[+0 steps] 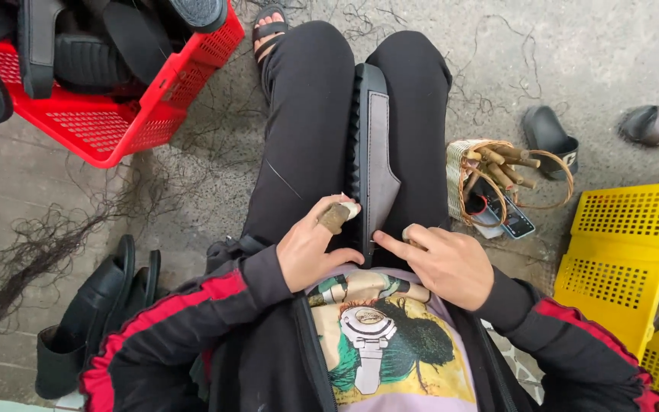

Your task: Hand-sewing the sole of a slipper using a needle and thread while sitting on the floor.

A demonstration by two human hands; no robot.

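Black sandal with grey strap (375, 152) stands on edge between the knees, left hand (310, 248) gripping its near end with taped fingers (337, 216), right hand (444, 263) touching the strap, woven basket (458, 175) just right of it.

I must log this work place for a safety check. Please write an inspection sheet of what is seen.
Surface: grey concrete floor; the work rests on the person's lap.
Job's things: black sandal with grey strap, on edge between the knees.
Clutter: red crate of black sandals; yellow crate; small woven basket with wooden sticks and a phone; loose sandals on the floor.
Fingers: left hand and right hand both touch the sandal; one left finger is wrapped.
Cables: nothing seen; dark thread scraps lie about.
Surroundings: nothing seen beyond the floor.
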